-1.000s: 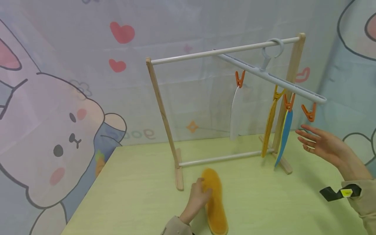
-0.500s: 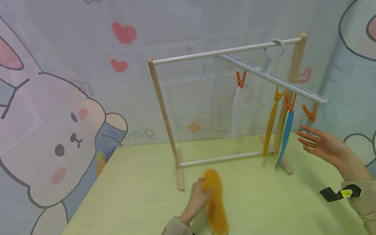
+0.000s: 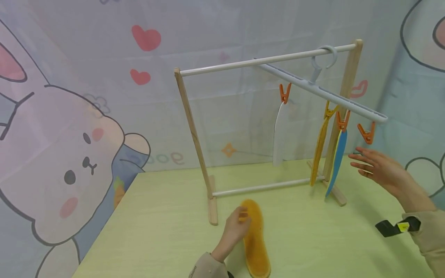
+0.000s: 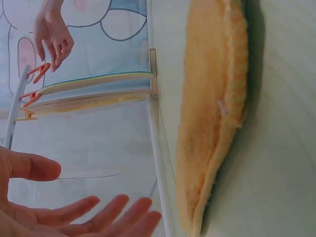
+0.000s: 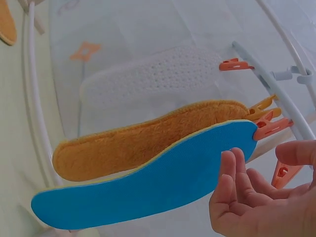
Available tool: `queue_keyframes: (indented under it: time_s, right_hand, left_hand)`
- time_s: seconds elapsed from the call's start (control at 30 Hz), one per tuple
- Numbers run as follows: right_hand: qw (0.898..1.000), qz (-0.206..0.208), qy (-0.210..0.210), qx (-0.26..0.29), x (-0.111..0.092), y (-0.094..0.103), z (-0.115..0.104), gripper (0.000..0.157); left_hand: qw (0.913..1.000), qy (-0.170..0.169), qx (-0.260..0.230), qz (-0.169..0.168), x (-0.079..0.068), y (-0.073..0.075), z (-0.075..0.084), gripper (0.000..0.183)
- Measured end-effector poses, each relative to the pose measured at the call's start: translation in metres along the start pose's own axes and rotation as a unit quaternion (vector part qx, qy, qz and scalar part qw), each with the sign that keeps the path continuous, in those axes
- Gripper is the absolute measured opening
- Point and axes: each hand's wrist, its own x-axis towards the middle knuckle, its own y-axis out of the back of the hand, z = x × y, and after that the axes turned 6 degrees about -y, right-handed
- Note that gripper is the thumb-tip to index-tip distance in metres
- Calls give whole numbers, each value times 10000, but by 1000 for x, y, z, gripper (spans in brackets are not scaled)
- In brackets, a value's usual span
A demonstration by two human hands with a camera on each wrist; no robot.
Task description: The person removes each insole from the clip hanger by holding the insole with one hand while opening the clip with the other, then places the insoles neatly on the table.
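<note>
A fuzzy orange-yellow insole [image 3: 257, 247] lies flat on the table. My left hand [image 3: 235, 228] hovers over its front part; in the left wrist view, the thumb and relaxed fingers [image 4: 116, 207] are spread apart with nothing between them. On the right, my right hand [image 3: 386, 170] is raised just below an orange clothespin [image 3: 367, 133] at the near end of the grey hanger [image 3: 321, 92]; its loosely bent fingers hold nothing. From the hanger, clothespins hold a blue insole [image 5: 148, 187], an orange-yellow fuzzy insole [image 5: 123, 148] and a white perforated insole [image 5: 153, 76].
The hanger hooks over the top bar [image 3: 243, 65] of a wooden-legged rack standing on the pale green table [image 3: 163, 231]. A lower white bar [image 3: 264, 188] joins the legs. Behind stands a printed cloth backdrop [image 3: 222, 31] with cartoon figures.
My left hand's fingers, earlier curled down at the insole's edge, have lifted and loosened. The insole lies where it was. My right hand has barely shifted.
</note>
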Motion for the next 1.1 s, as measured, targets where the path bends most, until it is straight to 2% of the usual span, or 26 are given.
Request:
queue_keyframes:
  time_s: [0.23, 0.43, 0.53, 0.63, 0.73, 0.9, 0.97, 1.1]
  right_hand:
    - [9960, 701, 295, -468, 0, -10, -5, 22]
    - [9892, 1055, 370, -945, 2, -16, -8, 24]
    - [9874, 1086, 449, -1057, 3, -17, -8, 32]
    - [9838, 1165, 492, -1271, 4, -19, -10, 47]
    - [9729, 1404, 390, -1793, 5, -22, -13, 59]
    - [9576, 1640, 235, -2355, 8, -24, -16, 62]
    - [9572, 1649, 170, -2371, 10, -24, -17, 62]
    - [9495, 1762, -6, -2597, 13, -24, -18, 63]
  left_hand:
    - [9989, -350, 70, -293, 6, -4, 4, 23]
    - [9978, -572, -21, -326, 13, -10, 5, 20]
    - [9966, -713, -116, -396, 17, -14, 6, 19]
    - [9944, -907, -193, -509, 20, -17, 9, 20]
    - [9924, -1066, -173, -592, 24, -20, 12, 20]
    - [9934, -957, -103, -624, 28, -23, 19, 19]
    - [9940, -875, -161, -639, 29, -25, 21, 19]
    - [9944, -729, -239, -724, 32, -30, 26, 19]
